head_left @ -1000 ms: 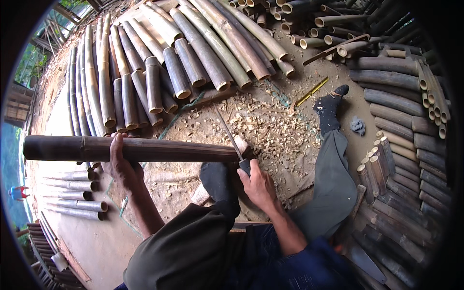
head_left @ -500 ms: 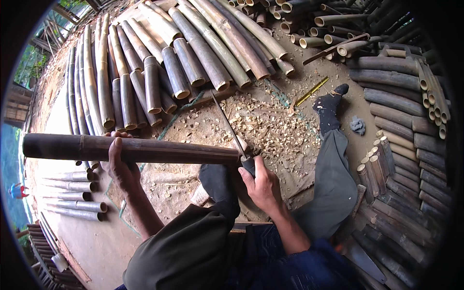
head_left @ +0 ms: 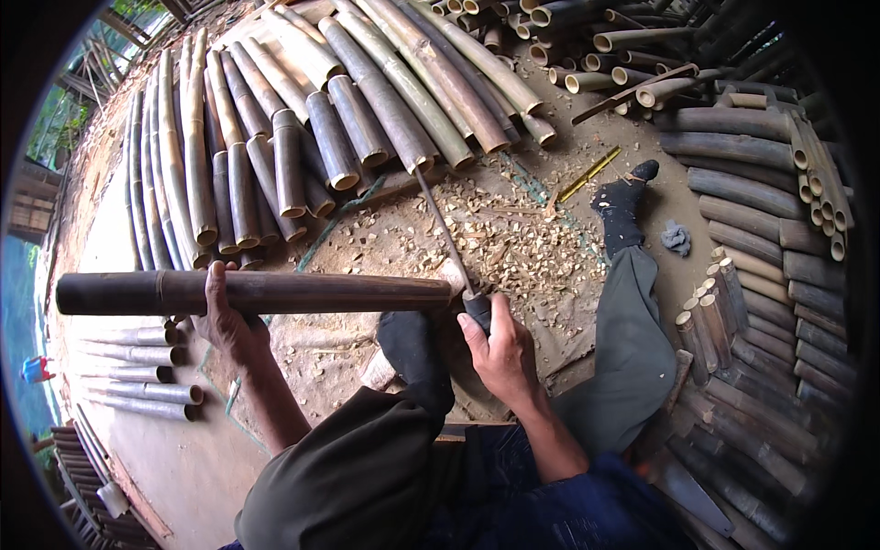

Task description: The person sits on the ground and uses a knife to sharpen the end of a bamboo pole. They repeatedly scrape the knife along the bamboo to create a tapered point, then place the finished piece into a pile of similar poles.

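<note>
A long dark bamboo pole [head_left: 275, 291] lies sideways across the middle, above the person's knees, and the left hand [head_left: 227, 321] is wrapped around it near its middle. The right hand [head_left: 500, 353] is squeezed tight around the dark handle of a long thin blade [head_left: 446, 234], which points up and away, just beside the pole's right end. Pale wood chips [head_left: 509, 243] cover the dirt floor [head_left: 568, 137] behind, with stacked bamboo pieces [head_left: 302, 128] farther back.

Daylit dirt floor [head_left: 174, 458] strewn with wood chips [head_left: 513, 238], ringed by stacked bamboo poles [head_left: 302, 119].
</note>
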Action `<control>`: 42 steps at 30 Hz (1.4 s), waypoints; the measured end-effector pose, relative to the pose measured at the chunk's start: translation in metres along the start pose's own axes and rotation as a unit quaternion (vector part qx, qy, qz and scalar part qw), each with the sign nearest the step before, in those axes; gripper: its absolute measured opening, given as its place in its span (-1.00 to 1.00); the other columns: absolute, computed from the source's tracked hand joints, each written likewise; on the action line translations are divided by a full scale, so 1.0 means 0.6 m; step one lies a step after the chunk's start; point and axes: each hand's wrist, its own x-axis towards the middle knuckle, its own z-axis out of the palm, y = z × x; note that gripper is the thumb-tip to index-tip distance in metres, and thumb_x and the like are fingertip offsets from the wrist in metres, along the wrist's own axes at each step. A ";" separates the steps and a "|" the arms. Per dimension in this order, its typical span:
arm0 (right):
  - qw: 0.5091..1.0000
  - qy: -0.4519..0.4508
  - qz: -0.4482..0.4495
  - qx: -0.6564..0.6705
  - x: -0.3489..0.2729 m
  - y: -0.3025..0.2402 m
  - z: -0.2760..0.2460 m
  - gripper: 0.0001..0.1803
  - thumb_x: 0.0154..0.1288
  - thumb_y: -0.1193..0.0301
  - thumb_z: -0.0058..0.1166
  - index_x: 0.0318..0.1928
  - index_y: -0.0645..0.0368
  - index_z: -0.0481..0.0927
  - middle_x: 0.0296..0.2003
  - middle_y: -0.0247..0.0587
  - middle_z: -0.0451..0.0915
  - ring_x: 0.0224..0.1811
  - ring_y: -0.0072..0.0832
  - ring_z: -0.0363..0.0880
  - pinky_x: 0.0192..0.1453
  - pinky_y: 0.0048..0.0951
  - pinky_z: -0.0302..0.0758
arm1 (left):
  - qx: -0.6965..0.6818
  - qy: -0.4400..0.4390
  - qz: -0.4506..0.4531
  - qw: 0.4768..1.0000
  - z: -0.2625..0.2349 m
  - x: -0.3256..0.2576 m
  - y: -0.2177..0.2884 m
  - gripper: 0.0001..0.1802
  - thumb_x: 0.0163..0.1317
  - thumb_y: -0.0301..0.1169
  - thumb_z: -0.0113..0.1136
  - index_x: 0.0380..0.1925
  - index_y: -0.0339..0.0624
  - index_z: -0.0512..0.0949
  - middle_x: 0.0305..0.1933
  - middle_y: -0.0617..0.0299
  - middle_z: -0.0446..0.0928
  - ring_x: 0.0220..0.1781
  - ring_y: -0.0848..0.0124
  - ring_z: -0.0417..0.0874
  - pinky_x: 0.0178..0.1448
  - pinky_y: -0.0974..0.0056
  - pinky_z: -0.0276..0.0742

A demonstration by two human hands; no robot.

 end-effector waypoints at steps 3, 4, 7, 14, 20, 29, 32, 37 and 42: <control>0.996 0.044 -0.068 0.033 -0.007 0.011 0.009 -0.69 0.55 0.26 0.16 0.01 0.27 0.46 -0.38 0.13 0.66 -0.34 0.16 0.70 -0.29 -0.04 0.56 | 0.019 -0.012 -0.005 1.000 0.013 -0.002 0.008 -0.64 0.24 -0.44 0.53 -0.05 -0.38 0.62 -0.19 0.06 0.72 -0.16 0.32 0.76 -0.02 0.21 0.75; 0.996 0.046 -0.071 0.036 -0.016 0.043 0.025 -0.65 0.55 0.24 0.15 0.04 0.28 0.46 -0.36 0.15 0.67 -0.33 0.18 0.70 -0.29 -0.01 0.57 | 0.016 -0.019 -0.003 1.000 0.017 -0.001 0.006 -0.65 0.25 -0.46 0.52 -0.05 -0.38 0.62 -0.19 0.07 0.72 -0.16 0.32 0.76 0.00 0.21 0.75; 0.962 -0.120 0.148 -0.197 -0.017 0.161 0.076 -0.54 0.55 0.08 0.10 0.01 0.29 0.45 -0.29 0.27 0.69 -0.24 0.27 0.70 -0.22 0.12 0.59 | -0.006 -0.038 -0.010 0.999 0.028 -0.008 0.007 -0.66 0.27 -0.49 0.47 -0.02 -0.41 0.60 -0.18 0.07 0.71 -0.14 0.31 0.77 0.04 0.22 0.74; 1.000 -0.005 -0.001 -0.006 0.001 0.005 0.001 -0.61 0.53 0.15 0.16 -0.01 0.26 0.47 -0.36 0.19 0.65 -0.28 0.16 0.72 -0.28 -0.02 0.60 | -0.054 -0.145 -0.026 0.988 -0.028 0.012 0.002 -0.39 0.33 -0.53 0.35 0.31 -0.37 0.30 0.06 0.01 0.63 0.09 0.22 0.69 0.32 0.07 0.62; 0.965 -0.107 0.143 -0.194 -0.007 0.144 0.079 -0.57 0.53 0.11 0.14 -0.02 0.28 0.47 -0.31 0.22 0.71 -0.22 0.26 0.72 -0.19 0.05 0.64 | -0.066 -0.157 -0.024 0.985 -0.003 -0.003 0.023 -0.41 0.35 -0.45 0.36 0.30 -0.38 0.35 0.07 -0.04 0.62 0.10 0.20 0.69 0.29 0.04 0.64; 0.998 0.034 -0.056 0.019 -0.012 0.012 0.016 -0.66 0.52 0.23 0.20 0.00 0.26 0.48 -0.44 0.11 0.66 -0.35 0.12 0.73 -0.34 -0.06 0.59 | -0.003 -0.018 0.004 1.000 -0.017 -0.004 0.006 -0.67 0.31 -0.42 0.45 -0.02 -0.37 0.59 -0.11 0.04 0.69 -0.06 0.27 0.75 0.14 0.14 0.74; 0.999 0.016 0.026 -0.021 -0.023 0.101 0.058 -0.63 0.53 0.21 0.16 0.02 0.28 0.46 -0.39 0.18 0.68 -0.33 0.15 0.75 -0.31 -0.02 0.60 | -0.024 -0.065 -0.034 0.997 -0.007 0.000 0.005 -0.54 0.32 -0.49 0.41 0.14 -0.33 0.45 -0.10 0.08 0.67 -0.05 0.28 0.74 0.18 0.11 0.70; 0.985 -0.084 0.088 -0.124 -0.009 0.122 0.062 -0.58 0.55 0.09 0.11 -0.04 0.26 0.43 -0.43 0.22 0.67 -0.30 0.22 0.73 -0.23 0.12 0.62 | -0.059 -0.164 -0.027 0.984 -0.032 0.014 0.007 -0.48 0.36 -0.48 0.32 0.25 -0.24 0.34 0.02 0.07 0.58 0.07 0.25 0.67 0.33 0.06 0.57; 0.997 0.051 -0.046 0.030 -0.001 -0.002 0.010 -0.62 0.53 0.15 0.17 -0.06 0.26 0.46 -0.44 0.16 0.67 -0.32 0.17 0.73 -0.25 0.06 0.61 | -0.089 -0.248 -0.022 0.964 -0.046 0.016 0.017 -0.40 0.29 -0.48 0.36 0.26 -0.22 0.30 0.03 0.06 0.54 0.12 0.19 0.64 0.43 0.00 0.49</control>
